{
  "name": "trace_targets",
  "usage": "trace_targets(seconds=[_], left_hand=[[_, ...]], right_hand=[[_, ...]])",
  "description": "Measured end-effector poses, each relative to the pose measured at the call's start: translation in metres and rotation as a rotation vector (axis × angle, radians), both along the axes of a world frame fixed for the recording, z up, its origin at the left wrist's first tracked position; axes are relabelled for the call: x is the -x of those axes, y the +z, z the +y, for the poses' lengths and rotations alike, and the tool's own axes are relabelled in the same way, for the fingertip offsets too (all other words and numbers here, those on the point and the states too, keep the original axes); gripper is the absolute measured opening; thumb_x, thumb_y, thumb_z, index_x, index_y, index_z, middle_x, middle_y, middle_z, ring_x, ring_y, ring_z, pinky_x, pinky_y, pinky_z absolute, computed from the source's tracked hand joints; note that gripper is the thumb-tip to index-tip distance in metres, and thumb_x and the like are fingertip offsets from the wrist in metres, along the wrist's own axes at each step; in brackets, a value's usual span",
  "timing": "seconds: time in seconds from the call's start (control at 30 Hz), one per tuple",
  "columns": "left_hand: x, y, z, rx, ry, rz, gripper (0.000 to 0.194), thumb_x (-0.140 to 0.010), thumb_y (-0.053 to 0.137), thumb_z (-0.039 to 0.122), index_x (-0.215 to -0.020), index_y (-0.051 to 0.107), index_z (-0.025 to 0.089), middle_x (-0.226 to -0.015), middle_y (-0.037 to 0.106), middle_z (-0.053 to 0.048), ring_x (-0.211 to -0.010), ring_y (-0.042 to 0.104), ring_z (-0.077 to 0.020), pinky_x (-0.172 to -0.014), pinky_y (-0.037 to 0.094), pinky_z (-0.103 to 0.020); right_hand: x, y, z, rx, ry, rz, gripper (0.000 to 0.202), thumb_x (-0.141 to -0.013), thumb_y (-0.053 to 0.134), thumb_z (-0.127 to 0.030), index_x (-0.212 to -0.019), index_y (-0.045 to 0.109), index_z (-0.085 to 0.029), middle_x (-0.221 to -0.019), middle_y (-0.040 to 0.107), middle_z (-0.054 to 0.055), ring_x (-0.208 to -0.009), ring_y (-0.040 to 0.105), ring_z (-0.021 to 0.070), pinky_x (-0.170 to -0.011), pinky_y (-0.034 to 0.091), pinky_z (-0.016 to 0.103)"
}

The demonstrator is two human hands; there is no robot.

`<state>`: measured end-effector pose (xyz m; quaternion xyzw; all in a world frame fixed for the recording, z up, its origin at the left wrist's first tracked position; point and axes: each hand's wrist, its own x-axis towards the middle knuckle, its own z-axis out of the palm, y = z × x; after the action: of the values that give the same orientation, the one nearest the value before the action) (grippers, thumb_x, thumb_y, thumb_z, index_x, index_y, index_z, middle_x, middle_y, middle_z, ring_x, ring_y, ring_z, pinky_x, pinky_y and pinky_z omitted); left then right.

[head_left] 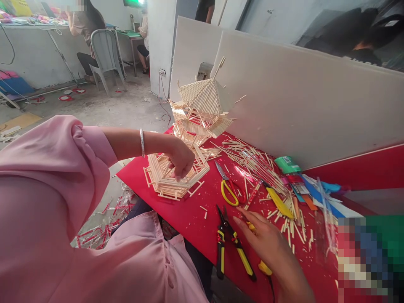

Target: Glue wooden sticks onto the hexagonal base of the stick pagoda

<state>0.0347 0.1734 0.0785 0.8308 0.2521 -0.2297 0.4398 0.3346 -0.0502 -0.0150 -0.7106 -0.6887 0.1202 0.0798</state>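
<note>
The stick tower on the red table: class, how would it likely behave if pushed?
The stick tower is tall, leaning and top-heavy, so it would probably tip. Built of thin sticks, it is likely light and fragile. The left hand rests on its base.

The left hand (181,162) pinched the stick tower (189,139) at its base; the right hand (268,242) lay flat, apparently touching a yellow tool (263,266) beside the cutters (232,244).

Craft workshop, red worktable (195,219) strewn with sticks (252,162), cutters (232,246), scissors (229,185), white partition boards (303,97)
</note>
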Motion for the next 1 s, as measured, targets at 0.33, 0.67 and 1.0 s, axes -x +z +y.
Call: trace_targets(seconds=[0.33,0.67,1.0], left_hand=[[0.000,0.005,-0.004,0.008,0.060,0.085,0.010,-0.067,0.077,0.026,-0.070,0.078,0.016,-0.061,0.060,-0.005,-0.072,0.051,-0.0181,-0.076,0.042,-0.037],[-0.009,0.024,-0.015,-0.016,-0.013,0.184,0.004,-0.063,0.074,0.025,-0.064,0.077,0.021,-0.066,0.067,-0.004,-0.058,0.049,-0.0145,-0.064,0.040,-0.033],[-0.006,0.018,-0.009,0.022,-0.054,0.112,0.011,-0.057,0.079,0.030,-0.063,0.076,0.021,-0.057,0.067,-0.002,-0.052,0.050,-0.0118,-0.052,0.032,-0.026]], right_hand=[[0.002,-0.003,-0.001,0.062,0.006,0.019,0.055,-0.092,0.042,-0.059,-0.125,0.066,-0.023,-0.126,0.068,0.010,-0.114,0.065,0.0293,-0.096,0.054,0.045],[0.004,-0.002,-0.006,0.074,0.000,-0.015,0.056,-0.093,0.040,-0.058,-0.126,0.066,-0.022,-0.125,0.068,0.012,-0.113,0.066,0.0304,-0.094,0.055,0.046],[0.004,-0.002,-0.006,0.045,0.018,-0.009,0.052,-0.093,0.043,-0.056,-0.125,0.067,-0.023,-0.124,0.069,0.011,-0.110,0.067,0.0297,-0.091,0.056,0.045]])
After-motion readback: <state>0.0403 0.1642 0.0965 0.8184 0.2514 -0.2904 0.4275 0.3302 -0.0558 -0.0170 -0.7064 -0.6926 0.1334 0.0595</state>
